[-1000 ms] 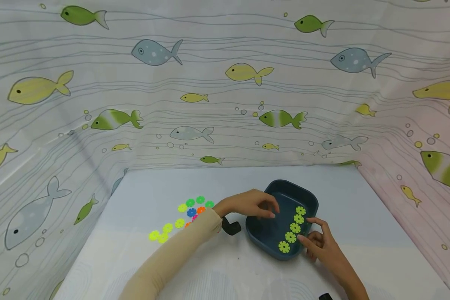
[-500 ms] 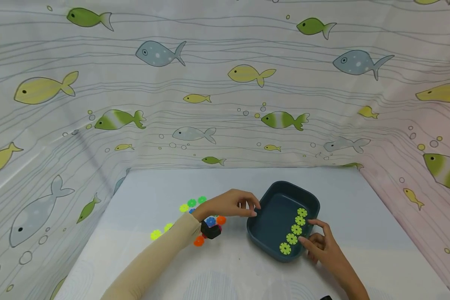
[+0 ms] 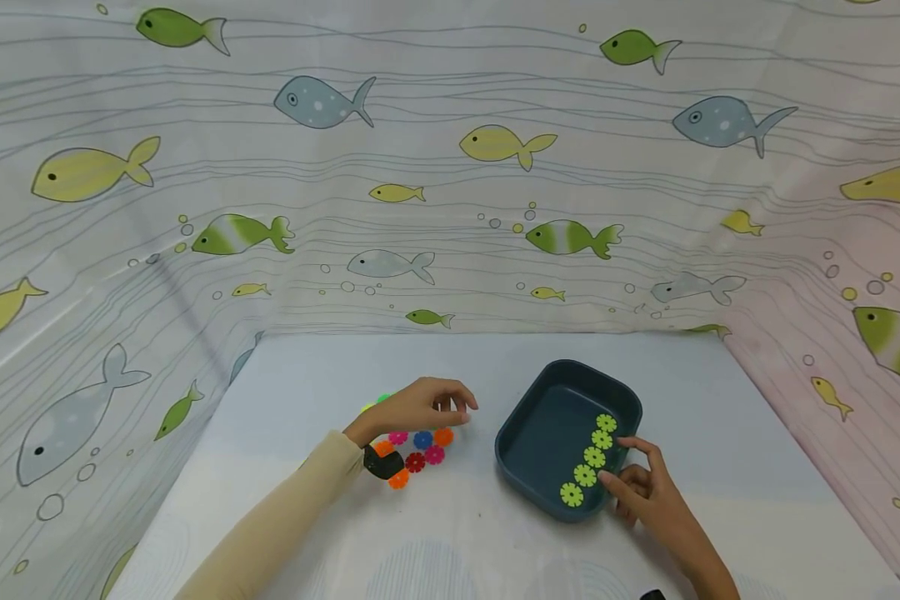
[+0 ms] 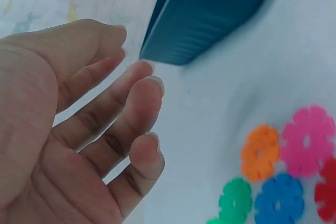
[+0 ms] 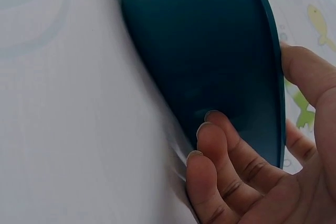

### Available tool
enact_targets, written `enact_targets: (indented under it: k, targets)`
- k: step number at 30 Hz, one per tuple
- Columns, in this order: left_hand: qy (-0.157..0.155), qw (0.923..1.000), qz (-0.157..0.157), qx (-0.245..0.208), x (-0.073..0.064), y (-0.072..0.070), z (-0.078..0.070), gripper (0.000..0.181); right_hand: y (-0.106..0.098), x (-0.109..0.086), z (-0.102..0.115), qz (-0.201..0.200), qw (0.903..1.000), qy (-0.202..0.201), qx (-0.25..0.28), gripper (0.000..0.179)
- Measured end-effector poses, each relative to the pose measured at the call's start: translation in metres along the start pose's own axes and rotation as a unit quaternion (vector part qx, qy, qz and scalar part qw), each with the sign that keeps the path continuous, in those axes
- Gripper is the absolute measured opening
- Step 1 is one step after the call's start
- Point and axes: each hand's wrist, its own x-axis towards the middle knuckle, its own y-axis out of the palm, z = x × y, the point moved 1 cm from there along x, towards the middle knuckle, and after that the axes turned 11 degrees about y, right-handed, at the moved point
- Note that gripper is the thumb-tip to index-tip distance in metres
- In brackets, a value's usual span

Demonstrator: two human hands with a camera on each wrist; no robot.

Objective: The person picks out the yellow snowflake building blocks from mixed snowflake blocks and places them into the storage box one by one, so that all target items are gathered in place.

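Observation:
A dark blue rectangular dish with rounded corners stands on the table. Inside it, several yellow-green flower-shaped plastic discs lie in a slanting row along the right side. My right hand holds the dish's right wall, with thumb and index finger at the rim and the other fingers against the outside. To the left of the dish, my left hand hangs over the loose discs with loosely bent fingers and nothing in them. Among those discs are a pink one, an orange one and a blue one.
The left forearm and a black wrist strap cover part of the loose discs. A white table bears everything, and a fish-patterned cloth wall encloses its back and sides.
My left hand has drawn back leftward from over the dish to above the loose discs, uncovering the dish's left side. The right hand has kept its place at the dish.

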Motion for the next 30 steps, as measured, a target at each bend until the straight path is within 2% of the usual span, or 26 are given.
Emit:
enact_targets:
  k: [5,11,19,24,30]
  targets:
    - [-0.021,0.9996,-0.016,-0.007,-0.02,-0.011,0.01,0.032,-0.001,0.002,0.001,0.001,1.0,0.002,-0.005,0.072]
    - [-0.049,0.9972,-0.05,0.026,-0.043,-0.024,0.018,0.03,-0.001,0.003,-0.001,-0.001,1.0,0.0,-0.001,0.071]
    - [-0.105,0.9887,-0.09,0.057,-0.075,-0.038,0.032,0.026,0.0,0.003,-0.001,-0.003,1.0,0.005,-0.004,0.072]
    - [-0.131,0.9842,-0.111,0.043,-0.093,-0.044,0.043,0.023,0.0,0.003,-0.002,-0.001,1.0,-0.002,-0.007,0.071]
    - [-0.161,0.9767,-0.135,0.042,-0.113,-0.053,0.05,0.025,0.0,0.001,-0.002,-0.003,1.0,-0.005,-0.007,0.07]
